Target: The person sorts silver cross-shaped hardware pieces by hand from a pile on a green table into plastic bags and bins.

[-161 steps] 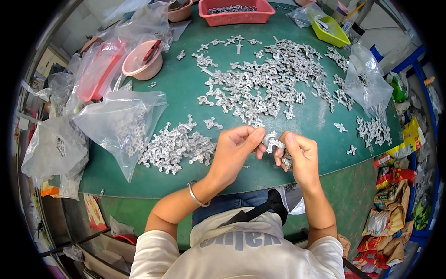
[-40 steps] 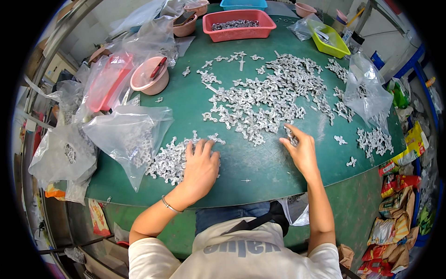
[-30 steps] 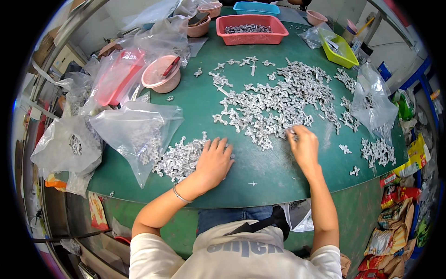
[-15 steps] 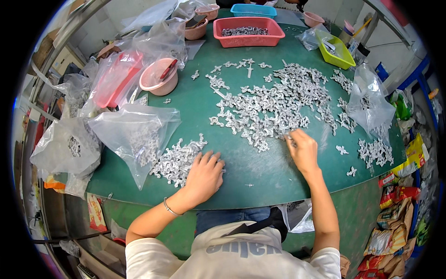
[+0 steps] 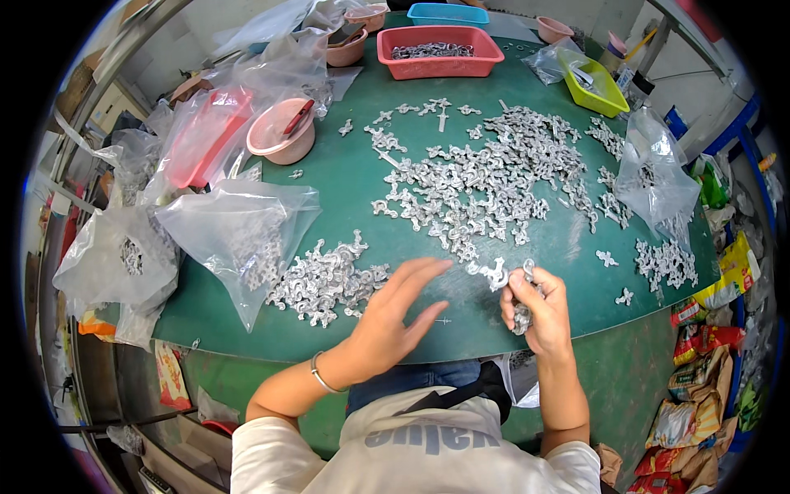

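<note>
My right hand (image 5: pixel 546 316) is closed round several small silver metal castings (image 5: pixel 522 318), held just above the table's near side. Another shiny casting (image 5: pixel 496 275) sticks out to the left of its fingertips; whether it is gripped or loose I cannot tell. My left hand (image 5: pixel 393 316) is open and holds nothing, its fingers stretched toward that casting with the thumb apart. Beside the left hand lies a smaller heap of castings (image 5: pixel 321 281). Beyond both hands spreads a larger heap (image 5: pixel 485 185) of the same cross-like pieces.
On the green table (image 5: pixel 346 193) stand a pink bowl (image 5: pixel 282 152) with a red-handled tool, a red tray (image 5: pixel 440 70) of metal parts and a yellow-green basket (image 5: pixel 599 97). Clear plastic bags (image 5: pixel 239 235) crowd the left. Another bag (image 5: pixel 654 177) and small piles lie right.
My right hand has drawn back from the large heap's near edge with castings in it. My left hand has lifted off the smaller heap and moved right, fingers opened.
</note>
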Motion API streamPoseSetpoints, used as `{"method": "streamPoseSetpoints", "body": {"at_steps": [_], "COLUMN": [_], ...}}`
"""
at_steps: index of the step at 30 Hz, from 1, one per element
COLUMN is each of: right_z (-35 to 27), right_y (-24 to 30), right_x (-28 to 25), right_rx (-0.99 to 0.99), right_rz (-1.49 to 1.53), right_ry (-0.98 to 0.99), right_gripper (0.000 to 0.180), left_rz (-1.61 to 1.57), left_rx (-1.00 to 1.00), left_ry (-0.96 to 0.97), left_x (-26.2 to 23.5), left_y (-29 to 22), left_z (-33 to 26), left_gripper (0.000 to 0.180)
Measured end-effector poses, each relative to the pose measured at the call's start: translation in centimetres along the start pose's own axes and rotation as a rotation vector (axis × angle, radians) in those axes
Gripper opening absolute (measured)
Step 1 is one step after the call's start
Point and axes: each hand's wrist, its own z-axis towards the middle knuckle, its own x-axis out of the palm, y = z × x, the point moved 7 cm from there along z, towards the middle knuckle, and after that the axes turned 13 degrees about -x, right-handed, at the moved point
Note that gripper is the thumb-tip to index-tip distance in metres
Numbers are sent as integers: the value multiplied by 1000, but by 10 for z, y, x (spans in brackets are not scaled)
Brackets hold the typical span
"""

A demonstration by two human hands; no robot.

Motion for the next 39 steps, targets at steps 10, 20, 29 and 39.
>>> {"method": "streamPoseSetpoints", "body": {"at_steps": [10, 20, 29, 39], "right_z": [-21, -25, -3, 68], "right_y": [12, 18, -3, -19], "right_x": [23, 30, 12, -22], "right_rx": [-51, -94, 2, -380], "right_rz": [-13, -29, -531, -1781], "right_ry": [126, 111, 161, 150], "right_gripper": [13, 17, 13, 18], "left_rz": [-149, -288, -223, 655], "left_rx": [106, 37, -367, -188], "left_ry": [-49, -98, 22, -117], "left_x": [-2, -3, -2, -13], "left_y": [-24, -21, 42, 76], "left_z": [-3, -8, -3, -9], "left_gripper": [32, 27, 8, 11]}}
